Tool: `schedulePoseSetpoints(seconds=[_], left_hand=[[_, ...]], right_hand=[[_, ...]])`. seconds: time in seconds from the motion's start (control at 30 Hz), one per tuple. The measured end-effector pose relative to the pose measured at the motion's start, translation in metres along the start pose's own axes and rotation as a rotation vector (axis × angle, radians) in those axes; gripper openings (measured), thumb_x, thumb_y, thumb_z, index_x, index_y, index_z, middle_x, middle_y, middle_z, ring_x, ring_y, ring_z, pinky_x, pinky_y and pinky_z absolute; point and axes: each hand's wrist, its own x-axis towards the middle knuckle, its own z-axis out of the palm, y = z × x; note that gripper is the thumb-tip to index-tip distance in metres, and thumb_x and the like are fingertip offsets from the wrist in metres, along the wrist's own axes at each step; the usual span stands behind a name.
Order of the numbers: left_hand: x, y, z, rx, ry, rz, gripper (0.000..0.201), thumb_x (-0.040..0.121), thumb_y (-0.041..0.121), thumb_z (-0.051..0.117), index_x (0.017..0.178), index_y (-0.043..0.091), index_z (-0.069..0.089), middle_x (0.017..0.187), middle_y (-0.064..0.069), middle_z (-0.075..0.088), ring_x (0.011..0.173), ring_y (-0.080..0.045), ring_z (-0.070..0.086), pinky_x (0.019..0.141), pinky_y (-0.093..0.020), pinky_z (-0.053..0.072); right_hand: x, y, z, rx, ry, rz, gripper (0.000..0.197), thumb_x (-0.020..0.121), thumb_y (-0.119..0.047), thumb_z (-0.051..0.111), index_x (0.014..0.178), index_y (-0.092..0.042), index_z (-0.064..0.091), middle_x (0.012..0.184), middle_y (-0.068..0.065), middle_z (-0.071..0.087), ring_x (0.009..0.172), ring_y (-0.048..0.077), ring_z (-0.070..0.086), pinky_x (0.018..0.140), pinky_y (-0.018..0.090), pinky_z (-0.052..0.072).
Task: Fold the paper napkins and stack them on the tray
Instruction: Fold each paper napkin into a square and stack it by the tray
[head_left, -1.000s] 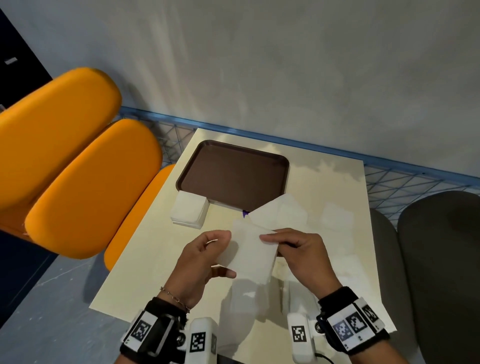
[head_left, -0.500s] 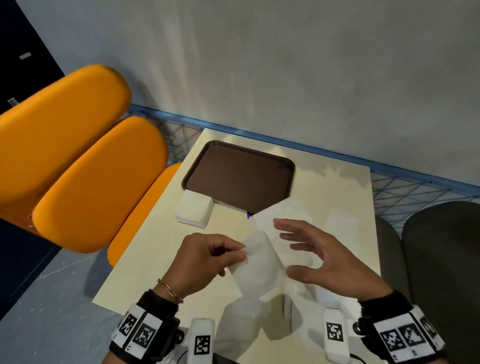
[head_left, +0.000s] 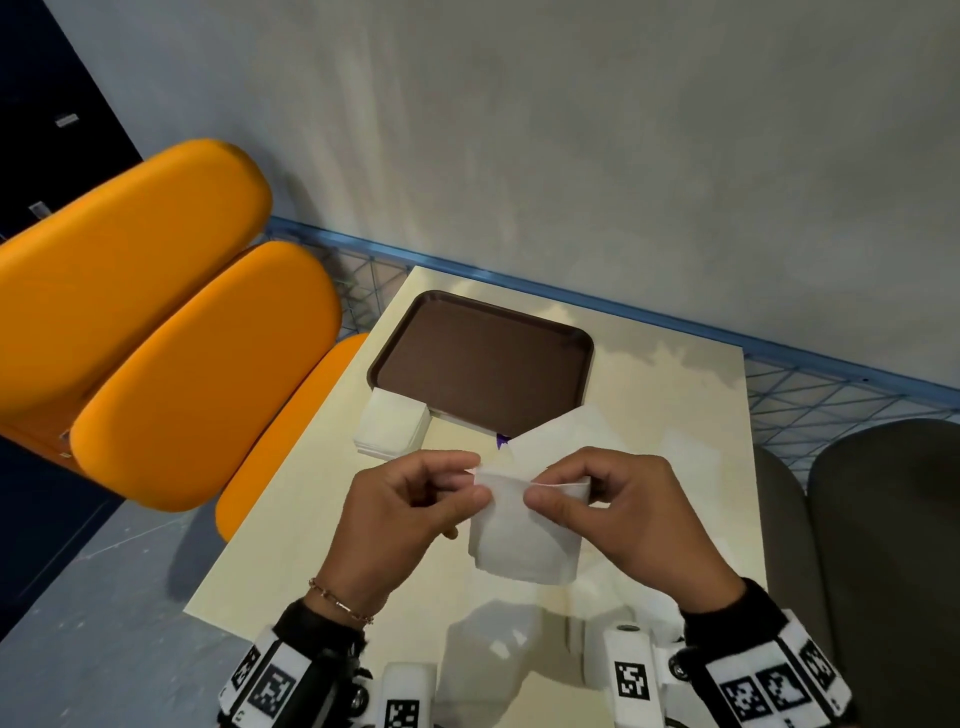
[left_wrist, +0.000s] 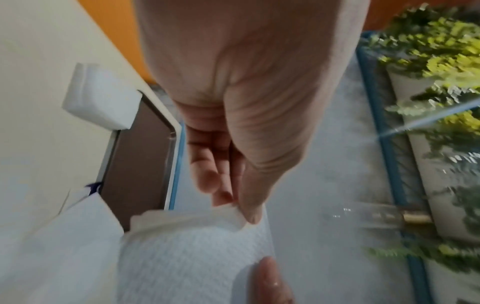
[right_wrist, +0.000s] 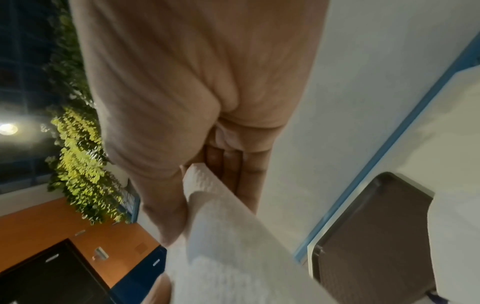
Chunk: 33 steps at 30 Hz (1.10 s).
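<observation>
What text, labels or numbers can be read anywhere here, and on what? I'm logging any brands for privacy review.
No readable words or numbers.
Black-and-white square marker tags on the wrist bands: patterns only, no letters.
Small purple mark by the white paper sheet at the brown plastic tray: too small to read.
White paper napkin held in both hands: blank.

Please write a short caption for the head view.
Both hands pinch a napkin above the table, near the brown tray.
</observation>
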Motion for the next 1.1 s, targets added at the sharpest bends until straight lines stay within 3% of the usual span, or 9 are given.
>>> schedulePoseSetpoints(seconds=[0.17,0.3,0.43,0.7,0.87,0.97,1.1], left_hand=[[-0.005,-0.001,0.008,-0.139,0.097,-0.044,0.022,0.082,0.01,0.082,0.103,0.017,0.083,0.087,-0.008,0.08,0.062,-0.022,0.065,0.061,-0.033,0.06],[-0.007,0.001,0.015,-0.162,0.12,-0.028,0.019,0.085,0.007,0.08,0.1,0.018,0.084,0.092,-0.002,0.082,0.07,-0.019,0.071,0.061,-0.028,0.06],[-0.008,0.001,0.019,-0.167,0.12,-0.038,0.02,0.086,0.008,0.079,0.105,0.016,0.083,0.096,0.0,0.082,0.082,-0.023,0.077,0.064,-0.028,0.062],[-0.009,0.004,0.023,-0.187,0.105,-0.039,0.021,0.083,0.011,0.08,0.103,0.017,0.082,0.094,0.0,0.082,0.078,-0.025,0.078,0.067,-0.024,0.061],[-0.009,0.003,0.023,-0.154,0.099,-0.05,0.026,0.077,0.025,0.08,0.103,0.021,0.082,0.095,0.003,0.082,0.08,-0.021,0.078,0.069,-0.027,0.062],[-0.008,0.003,0.023,-0.14,0.097,-0.058,0.026,0.077,0.026,0.081,0.103,0.022,0.083,0.096,0.003,0.082,0.075,-0.026,0.076,0.065,-0.034,0.064],[-0.008,0.004,0.022,-0.083,0.097,-0.043,0.019,0.083,0.02,0.081,0.1,0.028,0.083,0.095,0.007,0.082,0.067,-0.018,0.073,0.058,-0.031,0.062]], right_hand=[[-0.001,-0.002,0.002,0.044,0.058,-0.018,0.005,0.084,-0.026,0.087,0.087,-0.026,0.084,0.09,-0.013,0.08,0.085,0.013,0.076,0.075,0.023,0.059],[-0.003,-0.002,0.004,0.041,0.12,-0.02,0.007,0.081,-0.033,0.086,0.086,-0.03,0.084,0.09,-0.017,0.08,0.083,0.011,0.075,0.072,0.017,0.056],[-0.004,0.0,0.009,0.066,0.171,-0.059,0.009,0.081,-0.033,0.085,0.088,-0.027,0.084,0.093,-0.015,0.08,0.089,0.014,0.076,0.074,0.025,0.059],[-0.004,0.004,0.014,0.109,0.216,-0.04,0.01,0.082,-0.033,0.085,0.089,-0.026,0.084,0.093,-0.012,0.081,0.089,0.017,0.076,0.074,0.024,0.06],[-0.005,0.007,0.014,0.101,0.23,-0.035,0.013,0.082,-0.037,0.084,0.09,-0.026,0.084,0.094,-0.012,0.08,0.088,0.018,0.075,0.072,0.023,0.058],[-0.005,0.009,0.014,0.105,0.235,-0.017,0.014,0.082,-0.038,0.084,0.09,-0.026,0.084,0.093,-0.011,0.08,0.088,0.017,0.075,0.072,0.025,0.059],[-0.005,0.01,0.014,0.1,0.233,0.011,0.015,0.082,-0.04,0.084,0.09,-0.027,0.084,0.092,-0.013,0.08,0.086,0.016,0.076,0.072,0.03,0.061]])
